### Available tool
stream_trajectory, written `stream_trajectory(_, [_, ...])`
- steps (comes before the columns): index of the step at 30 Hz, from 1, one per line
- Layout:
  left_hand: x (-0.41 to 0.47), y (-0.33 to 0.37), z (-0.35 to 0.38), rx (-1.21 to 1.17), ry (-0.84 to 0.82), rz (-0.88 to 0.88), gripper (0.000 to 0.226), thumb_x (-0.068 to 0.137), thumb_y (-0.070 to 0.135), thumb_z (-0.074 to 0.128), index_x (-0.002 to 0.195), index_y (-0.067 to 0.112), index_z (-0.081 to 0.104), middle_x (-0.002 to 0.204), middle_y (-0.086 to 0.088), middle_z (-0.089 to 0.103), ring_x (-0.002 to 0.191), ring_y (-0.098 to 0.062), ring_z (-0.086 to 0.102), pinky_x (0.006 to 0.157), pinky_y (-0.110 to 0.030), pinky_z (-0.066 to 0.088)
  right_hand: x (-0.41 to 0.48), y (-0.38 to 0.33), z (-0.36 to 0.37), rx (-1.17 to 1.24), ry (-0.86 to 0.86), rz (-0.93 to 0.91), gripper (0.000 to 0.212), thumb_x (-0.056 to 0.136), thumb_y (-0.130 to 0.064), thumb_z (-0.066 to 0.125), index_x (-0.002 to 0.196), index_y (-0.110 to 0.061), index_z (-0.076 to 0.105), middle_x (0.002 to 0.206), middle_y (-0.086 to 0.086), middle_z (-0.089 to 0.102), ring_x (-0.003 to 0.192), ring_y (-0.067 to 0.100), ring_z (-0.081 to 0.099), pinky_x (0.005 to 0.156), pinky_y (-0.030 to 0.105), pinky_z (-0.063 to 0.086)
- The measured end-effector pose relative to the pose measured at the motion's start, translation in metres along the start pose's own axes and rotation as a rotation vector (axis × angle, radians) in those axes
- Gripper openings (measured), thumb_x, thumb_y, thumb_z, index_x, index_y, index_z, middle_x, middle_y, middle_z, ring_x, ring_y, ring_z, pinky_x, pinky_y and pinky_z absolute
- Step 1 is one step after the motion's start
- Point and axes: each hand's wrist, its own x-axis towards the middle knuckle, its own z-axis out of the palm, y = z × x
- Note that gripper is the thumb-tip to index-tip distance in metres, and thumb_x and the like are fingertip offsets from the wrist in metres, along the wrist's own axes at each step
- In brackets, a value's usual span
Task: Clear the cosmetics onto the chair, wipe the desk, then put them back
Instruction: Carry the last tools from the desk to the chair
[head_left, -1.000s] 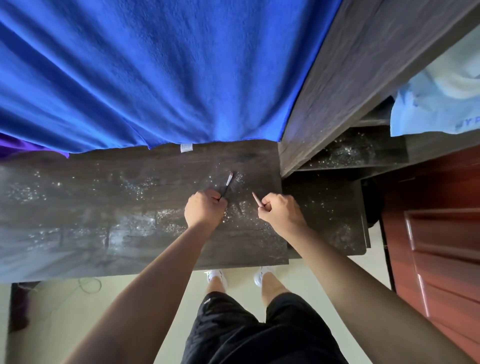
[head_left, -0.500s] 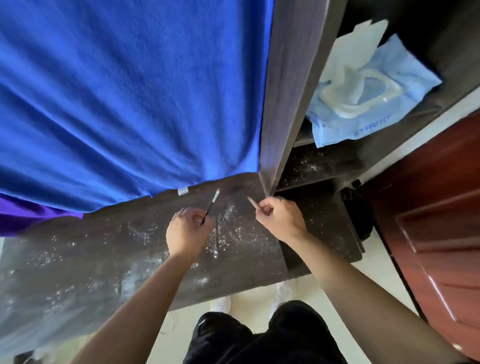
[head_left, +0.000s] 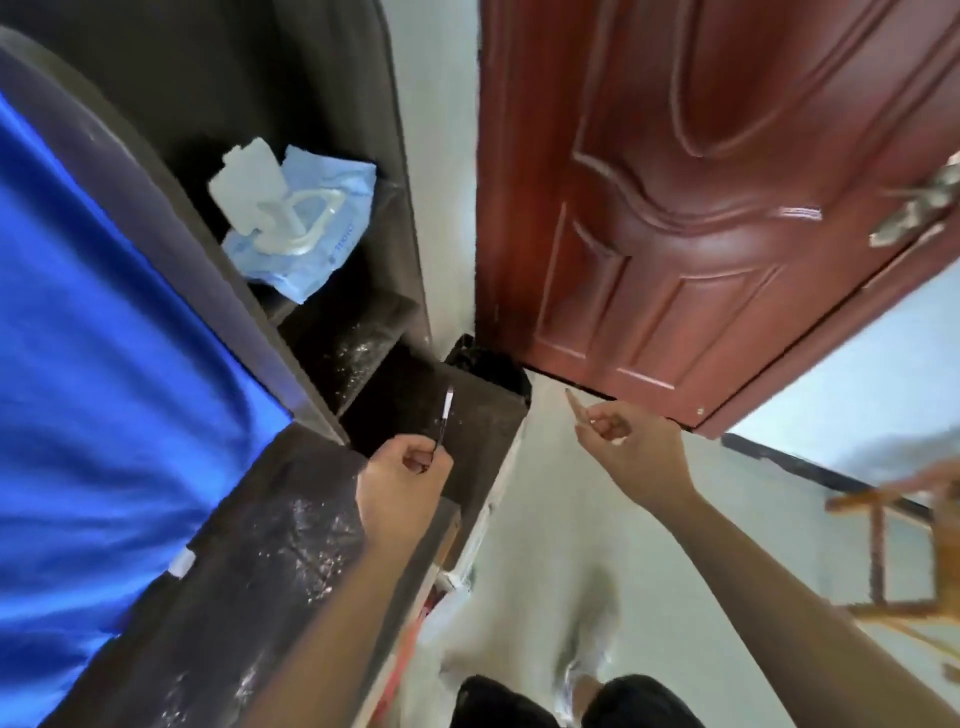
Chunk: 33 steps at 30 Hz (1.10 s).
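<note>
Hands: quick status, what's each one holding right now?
Left hand: closed on a thin black pencil.
Right hand: closed on a thin brown stick; what it is cannot be told.

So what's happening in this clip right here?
A person stands at a dusty dark desk, each hand closed on a slim cosmetic stick. The left hand holds a black pencil over the desk end; the right hand carries a tan pencil out over the floor, toward a wooden chair.

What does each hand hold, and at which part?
Left hand pinches a thin black pencil at its lower end. Right hand grips a brown pencil; only its tip shows.
</note>
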Motion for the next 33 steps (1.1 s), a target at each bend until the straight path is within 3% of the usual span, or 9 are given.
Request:
stream_trajectory(2, [-0.011, 0.032, 0.028, 0.016, -0.093, 0.106, 0.017, 0.08, 0.029, 0.075, 0.07, 0.037, 0.063, 0.068, 0.016, 0.067, 0.069, -0.001, 0.063, 0.064, -0.016, 0.044, -0.015, 0.022, -0.052, 0.033, 0.122, 0.042, 0.025, 0.079, -0.026, 0.08, 0.073, -0.046, 0.065, 0.075, -0.027, 0.067, 0.069, -0.003, 0.063, 0.066, 0.004, 0.042])
stream_trajectory(7, [-0.073, 0.108, 0.111, 0.008, -0.263, 0.286, 0.008, 0.079, 0.029, 0.075, 0.077, 0.03, 0.068, 0.072, 0.012, 0.069, 0.073, -0.008, 0.065, 0.073, -0.026, 0.049, -0.064, 0.09, -0.169, 0.094, 0.365, 0.175, 0.012, 0.082, -0.036, 0.079, 0.077, -0.037, 0.069, 0.074, -0.024, 0.069, 0.071, 0.0, 0.065, 0.064, 0.008, 0.043])
stream_trajectory(11, [-0.15, 0.152, 0.199, 0.06, -0.406, 0.396, 0.008, 0.078, 0.033, 0.073, 0.074, 0.031, 0.066, 0.071, 0.013, 0.067, 0.072, -0.007, 0.063, 0.068, -0.024, 0.047, -0.11, 0.159, -0.252, 0.053, 0.467, 0.239, 0.018, 0.082, -0.036, 0.078, 0.077, -0.046, 0.064, 0.076, -0.031, 0.067, 0.073, -0.003, 0.065, 0.063, 0.007, 0.043])
stream_trajectory(17, [-0.288, 0.213, 0.34, 0.022, -0.545, 0.487, 0.016, 0.076, 0.027, 0.076, 0.069, 0.036, 0.064, 0.065, 0.025, 0.063, 0.07, 0.004, 0.06, 0.055, -0.006, 0.036, -0.174, 0.271, -0.392, 0.058, 0.6, 0.385, 0.025, 0.081, -0.031, 0.078, 0.071, -0.047, 0.062, 0.073, -0.032, 0.066, 0.072, -0.008, 0.063, 0.06, 0.005, 0.042])
stream_trajectory(23, [-0.39, 0.27, 0.444, -0.015, -0.751, 0.552, 0.016, 0.078, 0.025, 0.076, 0.073, 0.037, 0.066, 0.07, 0.019, 0.066, 0.066, -0.001, 0.061, 0.061, -0.02, 0.047, -0.205, 0.356, -0.494, 0.051, 0.656, 0.542, 0.012, 0.08, -0.037, 0.079, 0.08, -0.04, 0.068, 0.072, -0.032, 0.065, 0.073, -0.008, 0.062, 0.059, 0.009, 0.039])
stream_trajectory(27, [-0.403, 0.3, 0.513, 0.044, -0.826, 0.615, 0.014, 0.078, 0.027, 0.075, 0.072, 0.036, 0.067, 0.072, 0.019, 0.067, 0.066, -0.006, 0.062, 0.064, -0.027, 0.053, -0.193, 0.407, -0.541, 0.094, 0.671, 0.614, 0.014, 0.081, -0.034, 0.08, 0.078, -0.04, 0.068, 0.07, -0.029, 0.065, 0.07, -0.01, 0.061, 0.055, 0.003, 0.041])
stream_trajectory(30, [-0.401, 0.319, 0.576, 0.079, -0.888, 0.612, 0.009, 0.08, 0.029, 0.074, 0.075, 0.034, 0.068, 0.07, 0.019, 0.067, 0.062, -0.007, 0.064, 0.063, -0.033, 0.056, -0.173, 0.447, -0.569, 0.109, 0.673, 0.689, 0.015, 0.082, -0.036, 0.079, 0.077, -0.043, 0.067, 0.071, -0.028, 0.064, 0.063, -0.006, 0.059, 0.049, 0.008, 0.043])
stream_trajectory(33, [-0.404, 0.339, 0.648, 0.121, -0.967, 0.599, 0.007, 0.081, 0.029, 0.074, 0.077, 0.03, 0.069, 0.066, 0.014, 0.067, 0.062, -0.01, 0.066, 0.065, -0.037, 0.059, -0.152, 0.49, -0.596, 0.101, 0.716, 0.756, 0.008, 0.082, -0.035, 0.08, 0.082, -0.037, 0.073, 0.07, -0.022, 0.067, 0.065, -0.004, 0.061, 0.053, 0.009, 0.044])
